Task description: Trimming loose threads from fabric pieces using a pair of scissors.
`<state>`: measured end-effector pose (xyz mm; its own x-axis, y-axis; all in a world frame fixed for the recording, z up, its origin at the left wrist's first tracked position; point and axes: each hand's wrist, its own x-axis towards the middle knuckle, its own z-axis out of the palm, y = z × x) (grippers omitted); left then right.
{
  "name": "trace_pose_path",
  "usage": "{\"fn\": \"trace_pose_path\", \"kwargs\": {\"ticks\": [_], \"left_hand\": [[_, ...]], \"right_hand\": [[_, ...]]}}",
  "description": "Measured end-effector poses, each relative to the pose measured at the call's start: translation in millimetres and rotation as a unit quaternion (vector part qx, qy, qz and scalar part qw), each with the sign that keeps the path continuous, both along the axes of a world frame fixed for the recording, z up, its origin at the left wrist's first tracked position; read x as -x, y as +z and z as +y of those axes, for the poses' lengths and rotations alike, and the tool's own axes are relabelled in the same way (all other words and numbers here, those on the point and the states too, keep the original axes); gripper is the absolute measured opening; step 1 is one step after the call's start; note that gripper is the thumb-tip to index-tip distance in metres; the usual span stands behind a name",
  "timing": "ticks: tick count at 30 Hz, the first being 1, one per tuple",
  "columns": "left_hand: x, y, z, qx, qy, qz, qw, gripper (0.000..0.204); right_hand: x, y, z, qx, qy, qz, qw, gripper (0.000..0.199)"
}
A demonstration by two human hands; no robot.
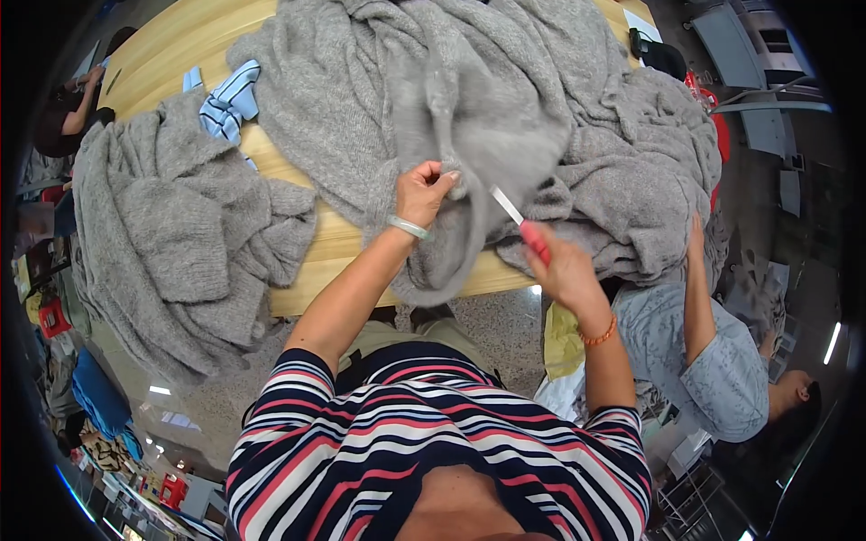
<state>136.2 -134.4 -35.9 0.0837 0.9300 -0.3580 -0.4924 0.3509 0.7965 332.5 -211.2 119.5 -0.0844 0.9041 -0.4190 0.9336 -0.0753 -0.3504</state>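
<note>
My left hand (424,194), with a pale bangle at its wrist, pinches the edge of a grey knit garment (316,99) between thumb and fingers. The pinched part hangs over the table's near edge, and some of the cloth beyond it is smeared by motion. To the right, my right hand (573,275) is closed round the red handle of a tool with a narrow metal blade (508,205). Its tip points up and left toward the pinched cloth, apart from my left fingers. Whether the blade is single or paired, I cannot tell.
More grey knitwear is heaped at left (180,207) and right (631,171) on the wooden table (171,45). Blue striped cloth (230,101) lies at the far left. A co-worker in a patterned grey top (722,379) stands close by on the right, one hand on the right heap.
</note>
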Motion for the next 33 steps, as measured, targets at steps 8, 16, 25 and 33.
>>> {"fn": "trace_pose_path", "kwargs": {"ticks": [8,16,25,33], "left_hand": [[32,-28,-3,0.024,-0.027,-0.020,0.999,0.005],[37,-9,26,0.010,-0.028,-0.047,0.998,0.008],[59,-32,30,-0.090,-0.088,0.243,0.962,0.006],[66,-2,54,-0.036,-0.116,0.017,0.992,0.014]], "right_hand": [[27,19,-17,0.004,0.025,0.055,0.998,0.035],[43,8,-2,-0.047,-0.003,0.064,0.997,0.035],[58,11,18,0.009,0.032,0.047,0.998,0.032],[61,7,25,-0.021,0.000,0.087,0.996,0.034]]}}
